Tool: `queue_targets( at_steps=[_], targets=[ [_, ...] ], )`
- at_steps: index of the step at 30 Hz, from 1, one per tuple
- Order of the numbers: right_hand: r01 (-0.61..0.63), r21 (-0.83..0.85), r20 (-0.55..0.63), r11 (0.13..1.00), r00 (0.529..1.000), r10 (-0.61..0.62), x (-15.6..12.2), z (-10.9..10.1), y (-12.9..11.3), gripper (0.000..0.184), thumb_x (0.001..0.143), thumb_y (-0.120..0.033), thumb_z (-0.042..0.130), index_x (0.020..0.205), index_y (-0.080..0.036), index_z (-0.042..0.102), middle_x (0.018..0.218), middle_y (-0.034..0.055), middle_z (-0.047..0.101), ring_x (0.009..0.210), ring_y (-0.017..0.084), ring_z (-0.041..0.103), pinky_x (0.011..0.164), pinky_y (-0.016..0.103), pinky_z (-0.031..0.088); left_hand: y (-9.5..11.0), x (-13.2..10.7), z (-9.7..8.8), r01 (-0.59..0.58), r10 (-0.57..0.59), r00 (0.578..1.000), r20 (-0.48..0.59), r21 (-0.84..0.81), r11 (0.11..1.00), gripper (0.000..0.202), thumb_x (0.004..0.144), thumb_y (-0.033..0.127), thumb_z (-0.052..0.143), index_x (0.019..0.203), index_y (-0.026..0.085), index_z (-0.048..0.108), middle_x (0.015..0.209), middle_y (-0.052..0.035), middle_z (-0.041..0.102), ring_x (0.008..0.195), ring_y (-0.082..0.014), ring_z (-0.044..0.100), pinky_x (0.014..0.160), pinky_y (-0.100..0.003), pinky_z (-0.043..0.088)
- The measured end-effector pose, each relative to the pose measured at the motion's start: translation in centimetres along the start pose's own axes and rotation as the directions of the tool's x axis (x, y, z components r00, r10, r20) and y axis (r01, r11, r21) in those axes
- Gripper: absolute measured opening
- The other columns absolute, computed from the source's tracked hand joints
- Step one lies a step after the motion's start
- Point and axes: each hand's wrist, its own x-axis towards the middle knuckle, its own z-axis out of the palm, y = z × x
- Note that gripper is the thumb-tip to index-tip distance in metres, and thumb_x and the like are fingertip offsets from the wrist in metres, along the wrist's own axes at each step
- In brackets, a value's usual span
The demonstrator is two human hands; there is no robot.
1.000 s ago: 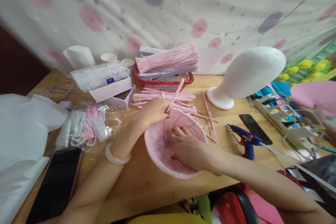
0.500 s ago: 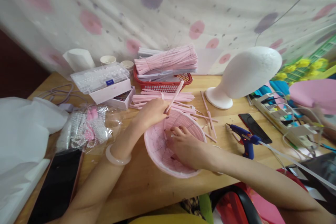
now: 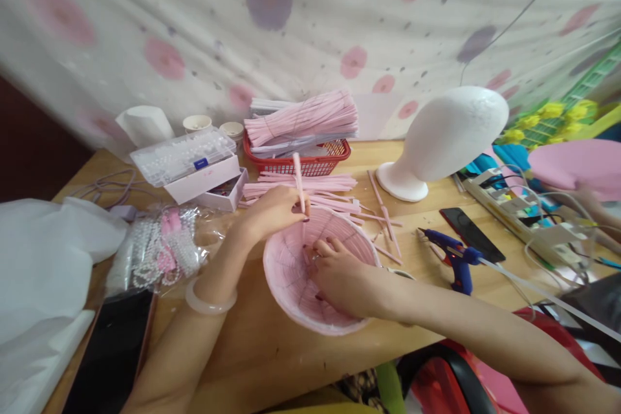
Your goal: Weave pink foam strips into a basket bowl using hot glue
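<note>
A pink bowl-shaped piece, built up of rings of pink pipe cleaners over thin ribs, sits tilted on the table with its hollow side facing me. At its far rim my left hand pinches a pink pipe cleaner, which sticks up above the fingers and runs down inside the bowl. My right hand reaches into the bowl with bent fingers. Its fingertips press on the lower part of that pipe cleaner against the inner wall; the palm side is hidden.
Pink pipe cleaners lie behind the bowl, before a red basket of bundles. To the right are a white foam head, a blue glue gun, a phone and a power strip. Bagged pearl strings lie left.
The pipe cleaner in my left hand has swung from leaning right to nearly upright, leaning slightly left. My right hand stays inside the bowl. The view has shifted slightly.
</note>
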Motion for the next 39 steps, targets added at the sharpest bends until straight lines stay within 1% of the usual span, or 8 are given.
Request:
queue_targets(
  at_steps=[14, 17, 20, 21, 23, 26, 31, 39],
  targets=[
    [-0.023, 0.084, -0.061, 0.996, 0.998, 0.029, 0.3, 0.0, -0.1, 0.014, 0.080, -0.016, 0.074, 0.088, -0.006, 0.078, 0.101, 0.0211, 0.074, 0.117, 0.039, 0.053, 0.099, 0.053, 0.040, 0.0, 0.2, 0.4, 0.048, -0.043, 0.994, -0.105, 0.049, 0.998, 0.011, 0.088, 0.024, 0.063, 0.089, 0.019, 0.072, 0.093, -0.0042, 0.077, 0.087, -0.0205, 0.070, 0.080, -0.030, 0.050],
    [-0.001, 0.152, -0.101, 0.988, 0.995, 0.016, -1.0, -1.5, 0.7, 0.014, 0.086, -0.024, 0.074, 0.084, -0.012, 0.078, 0.093, 0.0143, 0.076, 0.102, 0.030, 0.064, 0.093, 0.042, 0.046, 0.1, 0.2, 0.4, 0.049, -0.041, 0.994, -0.103, 0.073, 0.996, 0.011, 0.089, 0.025, 0.062, 0.091, 0.019, 0.071, 0.093, -0.0053, 0.077, 0.088, -0.0221, 0.070, 0.080, -0.031, 0.050],
    [-0.024, 0.249, -0.227, 0.968, 0.970, 0.082, -4.0, -2.8, 1.2, 0.021, 0.101, -0.025, 0.055, 0.100, -0.017, 0.075, 0.093, 0.0062, 0.077, 0.086, 0.018, 0.068, 0.078, 0.029, 0.048, 0.2, 0.1, 0.5, 0.042, -0.032, 0.994, -0.107, 0.088, 0.995, 0.011, 0.088, 0.026, 0.062, 0.091, 0.019, 0.071, 0.096, -0.0064, 0.077, 0.093, -0.0244, 0.070, 0.082, -0.032, 0.050],
    [-0.038, 0.310, -0.312, 0.950, 0.940, 0.140, -5.3, -2.8, 1.1, 0.023, 0.103, -0.022, 0.051, 0.105, -0.019, 0.073, 0.095, 0.0047, 0.077, 0.086, 0.016, 0.068, 0.076, 0.027, 0.048, 0.3, 0.1, 0.5, 0.039, -0.029, 0.994, -0.106, 0.089, 0.995, 0.011, 0.088, 0.026, 0.062, 0.091, 0.020, 0.071, 0.097, -0.0065, 0.077, 0.093, -0.0247, 0.070, 0.083, -0.033, 0.050],
    [0.027, 0.559, -0.540, 0.829, 0.770, 0.339, -7.8, -1.9, 0.7, 0.019, 0.100, -0.023, 0.055, 0.101, -0.021, 0.074, 0.088, 0.0021, 0.076, 0.081, 0.014, 0.068, 0.071, 0.024, 0.048, 0.3, 0.0, 0.5, 0.033, -0.024, 0.995, -0.101, 0.083, 0.996, 0.013, 0.089, 0.029, 0.062, 0.092, 0.020, 0.072, 0.097, -0.0062, 0.077, 0.092, -0.0249, 0.071, 0.082, -0.033, 0.050],
    [0.132, 0.802, -0.535, 0.582, 0.592, 0.603, -10.7, 1.2, -0.2, 0.026, 0.098, -0.039, 0.059, 0.085, -0.020, 0.072, 0.066, -0.0003, 0.067, 0.057, 0.012, 0.063, 0.052, 0.021, 0.045, 0.2, -0.2, 0.3, 0.019, -0.012, 0.995, -0.095, 0.068, 0.997, 0.019, 0.092, 0.033, 0.057, 0.095, 0.021, 0.072, 0.101, -0.0060, 0.077, 0.096, -0.0252, 0.071, 0.086, -0.034, 0.051],
    [-0.040, 0.964, -0.211, 0.262, 0.487, 0.848, -13.0, 6.7, -0.3, 0.047, 0.091, -0.063, 0.056, 0.070, -0.021, 0.055, 0.052, -0.0032, 0.054, 0.043, 0.012, 0.052, 0.045, 0.023, 0.040, 0.0, -0.6, -0.3, 0.014, -0.010, 0.995, -0.097, 0.044, 0.999, 0.030, 0.096, 0.038, 0.049, 0.104, 0.020, 0.072, 0.117, -0.0089, 0.075, 0.111, -0.0276, 0.068, 0.100, -0.040, 0.048],
    [-0.338, 0.921, -0.051, 0.192, 0.384, 0.922, -14.8, 9.7, 1.8, 0.058, 0.086, -0.074, 0.049, 0.059, -0.023, 0.047, 0.047, -0.0018, 0.051, 0.046, 0.015, 0.049, 0.051, 0.027, 0.038, 0.9, -1.5, -1.3, 0.045, -0.047, 0.992, -0.119, -0.018, 0.999, 0.033, 0.094, 0.043, 0.049, 0.099, 0.020, 0.072, 0.110, -0.0069, 0.077, 0.104, -0.0265, 0.070, 0.095, -0.039, 0.050]
  ],
)
